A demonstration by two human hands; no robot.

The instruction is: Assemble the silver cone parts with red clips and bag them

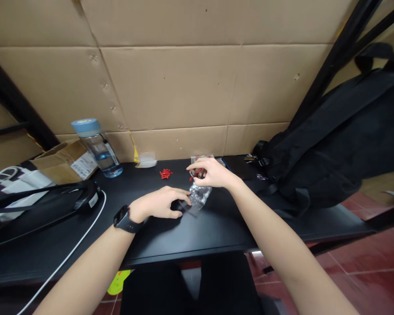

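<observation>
My right hand (pixel 213 172) is curled in a pinch, with a small red piece (pixel 191 178) between thumb and forefinger. More red shows under its fingers, partly hidden. Just below lies a crumpled clear plastic bag (pixel 199 197). My left hand (pixel 164 202), a dark watch on its wrist, rests low over the table with fingers apart; its fingertips touch the bag's left edge. A small pile of red pieces (pixel 166 174) sits beyond the left hand. Behind my right hand, another clear bag (pixel 202 156) with red in it is partly covered.
A blue-capped water bottle (pixel 100 148) stands at the left beside an open cardboard box (pixel 67 159), a white cable (pixel 82 240) and a black case (pixel 82 197). A black backpack (pixel 341 131) fills the right side. Cardboard (pixel 170 87) backs the black table (pixel 197 238).
</observation>
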